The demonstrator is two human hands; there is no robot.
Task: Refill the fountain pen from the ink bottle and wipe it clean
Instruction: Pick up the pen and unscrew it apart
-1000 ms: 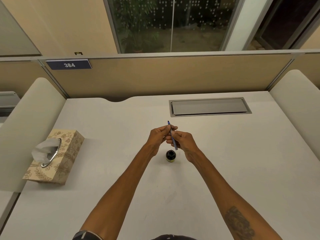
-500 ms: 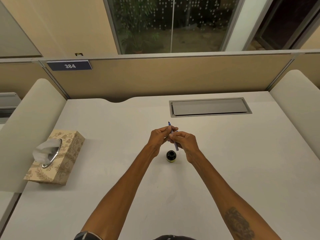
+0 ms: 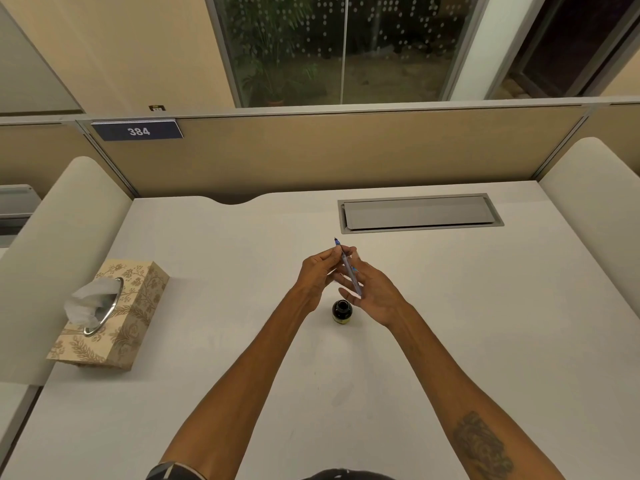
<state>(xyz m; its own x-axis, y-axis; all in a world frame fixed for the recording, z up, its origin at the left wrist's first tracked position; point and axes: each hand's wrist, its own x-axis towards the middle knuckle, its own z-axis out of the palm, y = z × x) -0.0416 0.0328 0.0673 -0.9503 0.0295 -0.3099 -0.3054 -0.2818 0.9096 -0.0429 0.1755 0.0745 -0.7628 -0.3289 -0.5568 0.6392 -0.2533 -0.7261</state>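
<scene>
My left hand point(image 3: 317, 277) pinches the fountain pen point(image 3: 349, 268) near its tip, pointing away; my right hand point(image 3: 372, 294) lies open under the barrel. The ink bottle point(image 3: 341, 311), uncapped, stands just below both hands. I judge filling hasn't begun: next, turn the nib down into the bottle.

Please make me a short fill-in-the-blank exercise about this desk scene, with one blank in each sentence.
1. Both hands hold the ____ above the desk.
2. The ink bottle stands with its cap ____.
3. The tissue box lies on the person's ____ side.
4. The sign on the partition reads ____.

Missing words: pen; off; left; 384
</scene>
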